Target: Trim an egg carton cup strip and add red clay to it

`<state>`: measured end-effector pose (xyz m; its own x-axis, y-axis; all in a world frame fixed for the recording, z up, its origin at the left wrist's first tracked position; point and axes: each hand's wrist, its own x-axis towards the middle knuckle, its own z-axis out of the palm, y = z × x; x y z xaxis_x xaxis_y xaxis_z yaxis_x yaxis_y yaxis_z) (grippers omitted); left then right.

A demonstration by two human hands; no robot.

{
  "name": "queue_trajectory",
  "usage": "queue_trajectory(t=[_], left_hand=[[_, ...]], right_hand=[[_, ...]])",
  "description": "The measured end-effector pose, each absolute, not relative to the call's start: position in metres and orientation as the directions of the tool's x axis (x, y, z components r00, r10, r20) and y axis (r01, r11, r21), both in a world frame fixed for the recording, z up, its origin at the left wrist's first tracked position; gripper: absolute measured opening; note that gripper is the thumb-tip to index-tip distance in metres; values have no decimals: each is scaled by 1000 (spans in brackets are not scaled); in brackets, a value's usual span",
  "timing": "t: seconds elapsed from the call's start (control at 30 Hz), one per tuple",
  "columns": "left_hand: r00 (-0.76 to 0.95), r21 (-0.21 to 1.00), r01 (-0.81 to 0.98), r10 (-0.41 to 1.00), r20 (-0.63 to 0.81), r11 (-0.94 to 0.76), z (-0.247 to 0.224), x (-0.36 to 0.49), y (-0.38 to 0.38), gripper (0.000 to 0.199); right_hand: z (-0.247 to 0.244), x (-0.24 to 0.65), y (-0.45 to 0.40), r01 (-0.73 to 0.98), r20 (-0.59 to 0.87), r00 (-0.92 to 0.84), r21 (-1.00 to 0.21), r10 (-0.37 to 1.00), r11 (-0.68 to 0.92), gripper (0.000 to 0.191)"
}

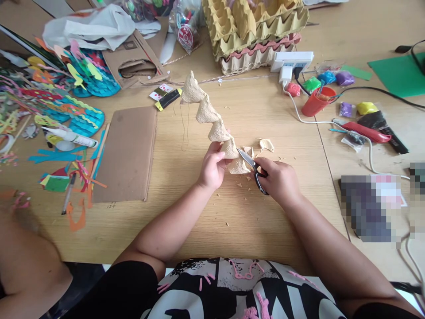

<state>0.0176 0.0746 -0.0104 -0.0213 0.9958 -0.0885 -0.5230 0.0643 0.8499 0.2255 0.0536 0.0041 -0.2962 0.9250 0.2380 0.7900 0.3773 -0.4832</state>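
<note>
A strip of beige egg carton (219, 129), cut into a row of pointed cones, slants across the middle of the head view. My left hand (214, 166) grips it near its lower end, thumb on the front. My right hand (280, 181) is closed round the black handles of a pair of scissors (247, 158). Their blades touch or lie very close to the strip between its two lowest cones; I cannot tell how far apart the blades are. Torn carton scraps (266, 145) and small crumbs lie on the table beyond and below the scissors.
Stacked egg trays (259, 35) stand at the back beside a white power strip (292, 60). A cardboard sheet (126, 155) and colourful paper crafts (83, 115) lie left. On the right are a red cup (318, 101), clay packets and a cable. Another person's arm (29, 261) rests at lower left.
</note>
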Motion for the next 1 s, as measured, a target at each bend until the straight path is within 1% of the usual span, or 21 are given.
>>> queue_trajectory(t=[0.1,0.2,0.3,0.37,0.43,0.53,0.6,0.73,0.87,0.93,1.0], left_hand=[[-6,857,-513,998,-67,55,-14,17,75,63],[1,867,-497,999,-34,30,-16,17,75,52],[2,889,-458,1000,17,-15,-16,19,75,41],[24,912,-408,999,47,-33,-16,20,74,45],[48,931,-362,997,66,-44,-17,22,73,56],[68,948,-317,996,54,-30,-18,24,70,69],[102,952,-306,994,39,-6,-18,25,67,72],[189,951,-307,981,47,14,-16,27,62,70],[195,948,-318,978,75,-9,-17,28,61,63],[154,943,-333,987,45,9,-18,27,64,59],[102,924,-374,994,-38,74,-18,27,68,62]], right_hand=[[4,225,54,732,181,-220,-619,959,284,30],[4,226,57,598,109,-115,-786,987,156,36],[6,225,59,451,73,-102,-885,992,112,41],[8,223,59,339,59,-125,-936,990,99,44],[9,222,59,199,42,-135,-978,990,69,46],[6,222,60,27,12,-125,-999,992,16,50],[0,223,62,-44,-7,-120,-999,993,-12,53],[-9,223,65,-136,-96,-188,-983,978,-123,55],[-5,219,64,-174,-143,-221,-967,965,-184,55],[-1,217,63,-219,-143,-206,-958,968,-188,55],[2,217,63,-249,-140,-184,-951,973,-184,55]])
